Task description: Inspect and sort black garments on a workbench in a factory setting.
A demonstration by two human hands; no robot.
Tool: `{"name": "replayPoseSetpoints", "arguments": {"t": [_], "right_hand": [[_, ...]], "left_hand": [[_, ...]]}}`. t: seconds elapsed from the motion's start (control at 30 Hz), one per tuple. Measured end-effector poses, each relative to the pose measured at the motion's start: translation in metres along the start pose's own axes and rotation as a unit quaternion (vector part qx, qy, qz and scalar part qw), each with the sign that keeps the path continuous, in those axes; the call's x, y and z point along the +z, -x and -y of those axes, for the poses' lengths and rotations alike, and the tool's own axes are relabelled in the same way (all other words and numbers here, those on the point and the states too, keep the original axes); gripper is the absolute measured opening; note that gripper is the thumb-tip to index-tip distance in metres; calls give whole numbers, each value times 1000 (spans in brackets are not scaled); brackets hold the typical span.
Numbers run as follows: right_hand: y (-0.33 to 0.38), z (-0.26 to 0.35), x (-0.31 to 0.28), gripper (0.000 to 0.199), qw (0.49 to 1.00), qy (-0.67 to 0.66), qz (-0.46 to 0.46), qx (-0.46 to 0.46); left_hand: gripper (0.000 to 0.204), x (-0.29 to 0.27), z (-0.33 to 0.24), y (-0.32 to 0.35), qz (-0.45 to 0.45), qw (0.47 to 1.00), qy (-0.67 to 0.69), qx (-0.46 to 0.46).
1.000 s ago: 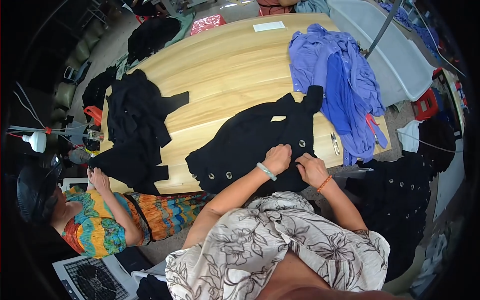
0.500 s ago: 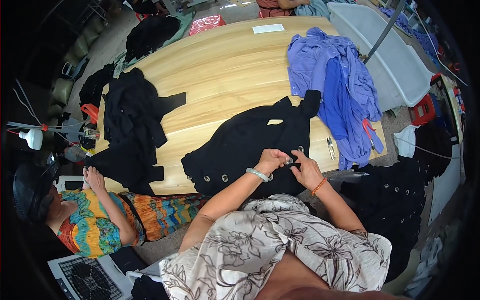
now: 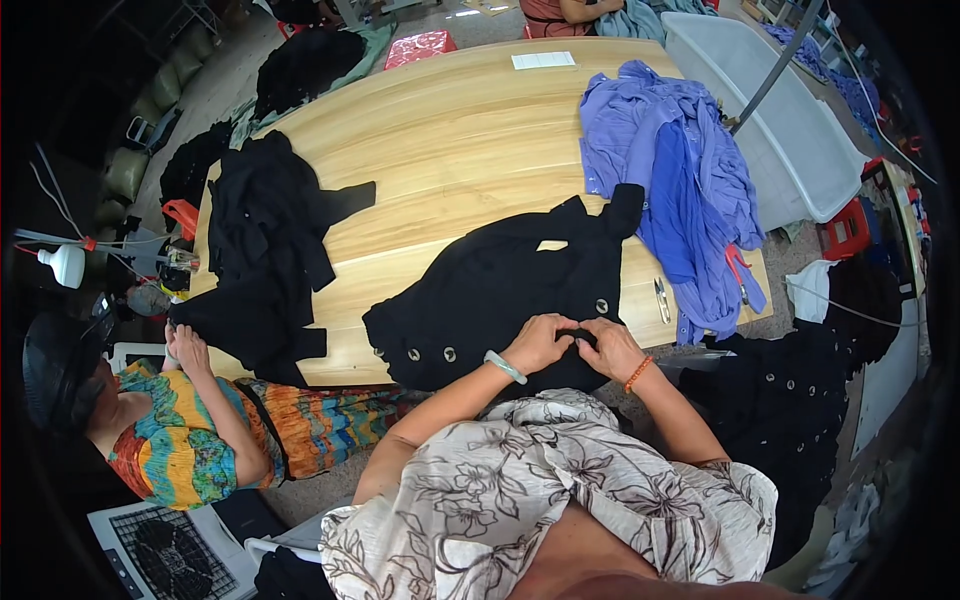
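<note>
**A:** so what's the garment point(image 3: 510, 290) being worked on here?

**B:** a black one, looks like a coat or jacket, spread flat and kinda crumpled on the near part of the wooden table point(image 3: 450, 140). Round silver buttons or eyelets along its lower edge, one more further right. A sleeve sticks out toward the far right

**A:** all on the table?

**B:** nope, the near edge hangs over, bunched up

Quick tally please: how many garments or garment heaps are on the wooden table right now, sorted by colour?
Black: 2, the buttoned garment that both the left hand and right hand pinch at its near edge, and the black heap at the table's left end.
Blue-purple: 1, the heap on the right.
Total: 3
</note>
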State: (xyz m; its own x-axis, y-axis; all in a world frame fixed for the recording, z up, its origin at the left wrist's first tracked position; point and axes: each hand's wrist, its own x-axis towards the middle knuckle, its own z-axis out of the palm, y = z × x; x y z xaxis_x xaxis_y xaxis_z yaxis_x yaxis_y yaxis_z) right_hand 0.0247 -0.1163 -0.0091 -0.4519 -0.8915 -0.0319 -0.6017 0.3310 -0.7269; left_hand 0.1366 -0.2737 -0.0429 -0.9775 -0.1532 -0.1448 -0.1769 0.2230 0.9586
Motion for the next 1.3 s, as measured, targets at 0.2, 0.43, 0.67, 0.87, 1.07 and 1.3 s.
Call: {"name": "replayPoseSetpoints", "arguments": {"t": [0.2,0.43,0.67,0.87,1.07,1.3], "right_hand": [[-2,-10,0,28,999,13,31,-24],[-1,-9,1,27,1000,-6,18,-6],[8,-10,5,23,1000,-16,-20,4],[16,-7,1,18,999,-15,-24,-30],[29,-27,-13,26,986,138,68,60],[34,-41,-21,20,980,166,23,110]], "left_hand": [[20,11,-8,3,-98,985,-140,22],[17,5,-8,-2,-91,993,-79,16],[16,5,-3,0,-70,992,-100,32],[15,-2,6,-2,-8,997,-61,46],[31,-6,-5,-1,-88,966,-244,7],[16,15,-40,-44,-75,967,-208,129]]}}
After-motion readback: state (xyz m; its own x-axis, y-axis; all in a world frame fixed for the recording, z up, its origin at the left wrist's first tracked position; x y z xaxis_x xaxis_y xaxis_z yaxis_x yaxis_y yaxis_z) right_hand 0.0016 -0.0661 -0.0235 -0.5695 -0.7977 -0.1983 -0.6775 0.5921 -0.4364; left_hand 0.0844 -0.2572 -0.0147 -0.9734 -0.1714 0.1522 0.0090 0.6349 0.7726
